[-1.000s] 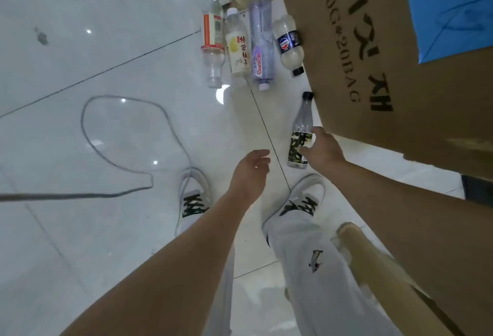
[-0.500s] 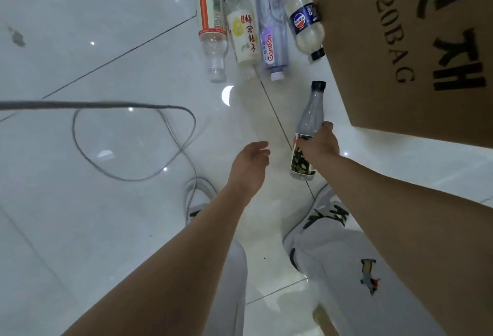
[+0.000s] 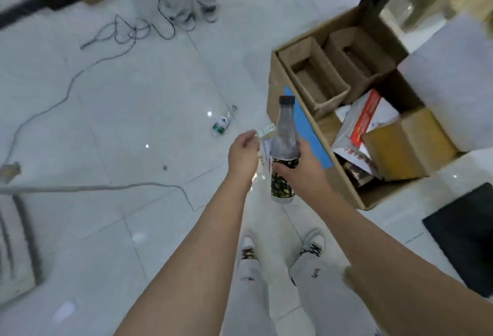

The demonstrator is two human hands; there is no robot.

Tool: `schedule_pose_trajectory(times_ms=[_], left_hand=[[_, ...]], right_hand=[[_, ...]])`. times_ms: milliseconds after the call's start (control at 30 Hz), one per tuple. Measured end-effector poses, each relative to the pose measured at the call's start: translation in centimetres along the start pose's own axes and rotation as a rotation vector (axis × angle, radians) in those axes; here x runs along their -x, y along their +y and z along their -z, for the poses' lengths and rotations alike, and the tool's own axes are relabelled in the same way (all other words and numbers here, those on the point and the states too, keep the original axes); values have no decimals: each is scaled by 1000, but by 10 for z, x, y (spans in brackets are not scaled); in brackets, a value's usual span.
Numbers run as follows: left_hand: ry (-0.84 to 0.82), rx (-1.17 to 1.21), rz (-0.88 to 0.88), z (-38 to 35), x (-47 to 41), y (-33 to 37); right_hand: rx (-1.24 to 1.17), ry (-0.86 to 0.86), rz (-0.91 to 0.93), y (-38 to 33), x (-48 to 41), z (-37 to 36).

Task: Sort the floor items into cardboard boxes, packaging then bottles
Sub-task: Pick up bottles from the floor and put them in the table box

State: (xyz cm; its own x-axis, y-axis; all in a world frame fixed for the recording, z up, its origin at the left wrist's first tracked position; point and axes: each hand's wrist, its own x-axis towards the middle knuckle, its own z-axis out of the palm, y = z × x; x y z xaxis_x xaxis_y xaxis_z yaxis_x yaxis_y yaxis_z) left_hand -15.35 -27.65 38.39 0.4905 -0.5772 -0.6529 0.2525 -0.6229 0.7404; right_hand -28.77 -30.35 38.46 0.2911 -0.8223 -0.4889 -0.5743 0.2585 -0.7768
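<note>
Bottle [image 3: 285, 148], black-capped, upright in right hand [image 3: 298, 173], fingers wrapped round its label, just left of cardboard box [image 3: 344, 175]. Left hand [image 3: 244, 155] pinches a second clear bottle [image 3: 262, 146]. Box holds packaging, so a drop here would probably mis-sort.

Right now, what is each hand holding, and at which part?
Right hand grips the black-capped bottle around its middle, at the label's top. Left hand holds a second clear bottle behind it; where exactly is hidden.
</note>
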Motion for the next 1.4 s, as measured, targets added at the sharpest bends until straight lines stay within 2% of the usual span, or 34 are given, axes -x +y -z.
schedule_pose_trajectory(times_ms=[133,233,333,433,633,1033,1200,1400], left_hand=[[-100,28,-228,10,90,153],[-197,45,-386,4,145,243],[-275,20,-505,-2,188,305],[-359,35,-563,-12,218,337],[-503,-33,-550,-44,257,344],[-552,-190,-517,-130,270,334],[-571,-210,-490,-195,261,339],[-525,-307,-506,-307,242,366]], right_hand=[[-38,118,171,-147,69,87],[-33,242,293,-228,111,141],[-68,358,353,-274,142,179],[-87,466,372,-296,168,207],[-105,602,349,-292,201,242],[-230,634,279,-243,185,312],[-278,617,225,-214,148,367],[-365,641,173,-175,79,474]])
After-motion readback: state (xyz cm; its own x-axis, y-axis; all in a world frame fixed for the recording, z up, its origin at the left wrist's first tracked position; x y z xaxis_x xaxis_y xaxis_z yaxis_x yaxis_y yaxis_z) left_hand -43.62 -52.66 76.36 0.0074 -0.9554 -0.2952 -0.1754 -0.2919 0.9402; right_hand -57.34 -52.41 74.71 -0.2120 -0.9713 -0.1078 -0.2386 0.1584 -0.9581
